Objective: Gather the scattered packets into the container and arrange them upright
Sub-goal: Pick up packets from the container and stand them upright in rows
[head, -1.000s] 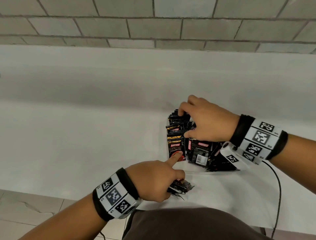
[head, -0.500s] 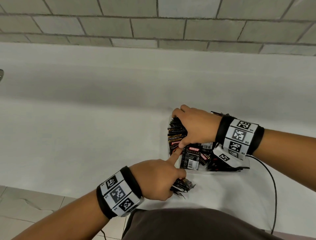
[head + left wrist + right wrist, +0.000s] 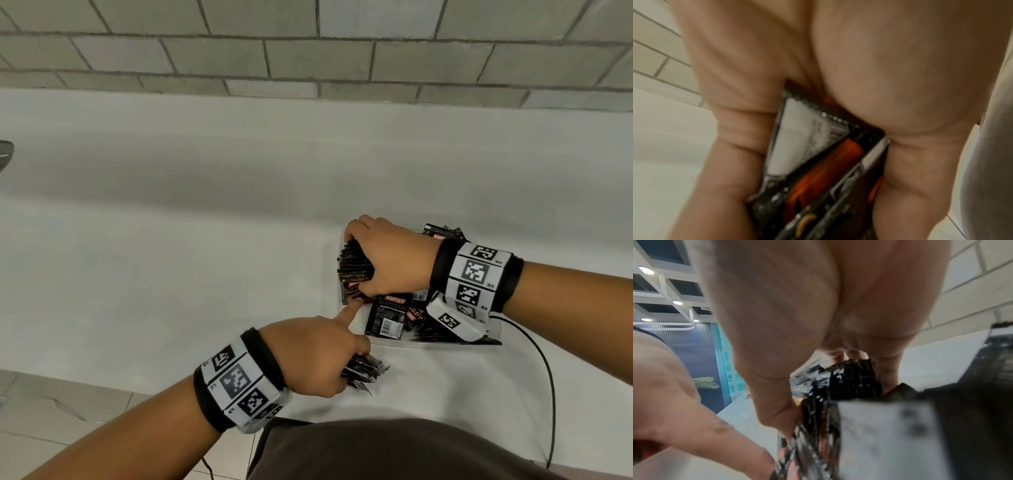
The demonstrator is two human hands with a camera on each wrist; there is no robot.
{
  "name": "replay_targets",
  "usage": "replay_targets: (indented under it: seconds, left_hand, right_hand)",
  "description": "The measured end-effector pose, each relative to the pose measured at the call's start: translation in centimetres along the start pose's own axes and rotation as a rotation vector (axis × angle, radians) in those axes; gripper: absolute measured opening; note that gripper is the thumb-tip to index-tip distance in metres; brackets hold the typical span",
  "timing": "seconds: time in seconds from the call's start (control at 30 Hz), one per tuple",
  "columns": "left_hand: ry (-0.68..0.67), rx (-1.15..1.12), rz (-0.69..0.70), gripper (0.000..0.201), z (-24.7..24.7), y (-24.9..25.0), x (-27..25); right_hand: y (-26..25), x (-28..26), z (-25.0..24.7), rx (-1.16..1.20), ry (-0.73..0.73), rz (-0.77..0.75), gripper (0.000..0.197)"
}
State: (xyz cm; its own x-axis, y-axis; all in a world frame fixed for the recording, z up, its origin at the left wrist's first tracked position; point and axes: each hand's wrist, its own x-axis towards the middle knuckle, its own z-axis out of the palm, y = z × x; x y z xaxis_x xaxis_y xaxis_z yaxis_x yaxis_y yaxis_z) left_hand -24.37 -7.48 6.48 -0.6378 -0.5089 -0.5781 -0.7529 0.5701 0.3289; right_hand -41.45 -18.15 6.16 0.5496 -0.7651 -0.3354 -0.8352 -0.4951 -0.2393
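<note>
A clear shallow container (image 3: pixel 404 342) sits on the white counter, right of centre. A row of black coffee packets (image 3: pixel 352 265) stands upright at its left end. My right hand (image 3: pixel 387 260) grips that row from above, thumb at the near end (image 3: pixel 781 415), fingers at the far end. Loose packets (image 3: pixel 388 315) lie flat in the container beside the row. My left hand (image 3: pixel 318 353) holds a small bundle of packets (image 3: pixel 363 371) in its curled fingers (image 3: pixel 818 162), while its straight index finger (image 3: pixel 349 310) touches the nearest upright packet.
The white counter (image 3: pixel 171 257) stretches wide to the left and back to a grey brick wall (image 3: pixel 308 51). A black cable (image 3: pixel 548 377) runs over the counter on the right. The counter's front edge lies close below my left hand.
My right hand and the row of packets have shifted slightly toward the container's far left end. My left index finger stays at the nearest packet. The bundle is still held.
</note>
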Motion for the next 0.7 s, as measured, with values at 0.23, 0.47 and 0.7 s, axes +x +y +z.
replay_targets:
  seconds: [0.23,0.47,0.7]
  left_hand:
    - [-0.015,0.011,-0.012,0.033,0.0,0.6,0.5]
    - [-0.025,-0.009,-0.020,0.036,-0.3,0.3,0.5]
    - [-0.032,-0.009,-0.012,0.036,-0.4,0.4,0.7]
  right_hand:
    - [0.5,-0.4,-0.5,0.004,-0.001,-0.005,0.093]
    - [1.5,0.0,-2.3,-0.005,0.073,0.095,0.124]
    - [1.6,0.4,-1.9,-0.049,0.026,0.077,0.111]
